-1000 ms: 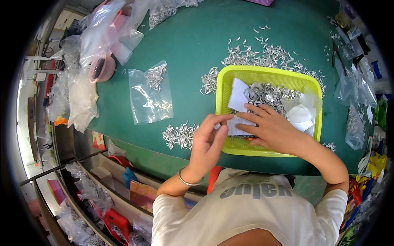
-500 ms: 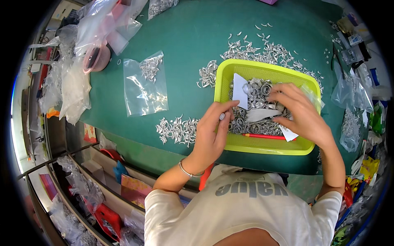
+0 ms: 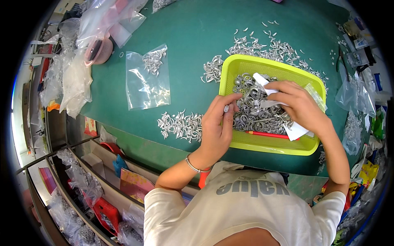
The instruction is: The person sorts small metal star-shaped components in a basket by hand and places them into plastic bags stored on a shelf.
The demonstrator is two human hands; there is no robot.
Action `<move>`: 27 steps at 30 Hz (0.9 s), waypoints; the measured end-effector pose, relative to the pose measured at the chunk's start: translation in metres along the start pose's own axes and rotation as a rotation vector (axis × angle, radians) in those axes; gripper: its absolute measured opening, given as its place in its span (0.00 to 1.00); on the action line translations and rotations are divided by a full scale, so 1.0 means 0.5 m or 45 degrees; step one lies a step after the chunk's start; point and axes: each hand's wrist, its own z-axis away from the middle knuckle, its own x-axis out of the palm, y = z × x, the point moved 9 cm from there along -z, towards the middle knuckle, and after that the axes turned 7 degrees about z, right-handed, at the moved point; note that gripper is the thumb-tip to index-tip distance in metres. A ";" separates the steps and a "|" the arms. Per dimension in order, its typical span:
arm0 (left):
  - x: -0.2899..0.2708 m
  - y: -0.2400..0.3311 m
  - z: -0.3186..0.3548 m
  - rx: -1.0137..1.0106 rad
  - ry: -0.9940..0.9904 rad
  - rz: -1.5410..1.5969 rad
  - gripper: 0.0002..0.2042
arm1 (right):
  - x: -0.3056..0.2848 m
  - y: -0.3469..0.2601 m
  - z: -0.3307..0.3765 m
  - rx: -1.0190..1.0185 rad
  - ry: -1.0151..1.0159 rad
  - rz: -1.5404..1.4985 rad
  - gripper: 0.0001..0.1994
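Note:
A lime-green plastic basket (image 3: 271, 148) holds a heap of silver-grey metal rings (image 3: 252, 108). My right hand (image 3: 299, 102) reaches in from the right, fingers bent over a white paper slip (image 3: 259, 80) and gripping it above the heap. A pale, flat strip (image 3: 269, 104) lies below those fingers. At the basket's left wall, my left hand (image 3: 217, 121) has thumb and forefinger curled together over the rings. A small silver oval piece (image 3: 226, 108) shows at that thumb; whether it is held or worn I cannot tell.
In the basket lie a red pen (image 3: 271, 134) and another white slip (image 3: 295, 131). Curved silver pieces (image 3: 180, 125) are scattered on the green table (image 3: 188, 37). A clear bag (image 3: 147, 88) lies left, near a pink container (image 3: 100, 52). Drawers (image 3: 98, 168) stand open below the table.
The white slip from the basket's left part has shifted right and turned under my right fingers, uncovering rings. My left hand stays by the left wall. The whole view has shifted slightly.

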 end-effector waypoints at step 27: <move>-0.001 -0.006 0.003 0.034 0.059 0.116 0.12 | -0.046 0.162 0.079 0.962 0.079 -0.288 0.09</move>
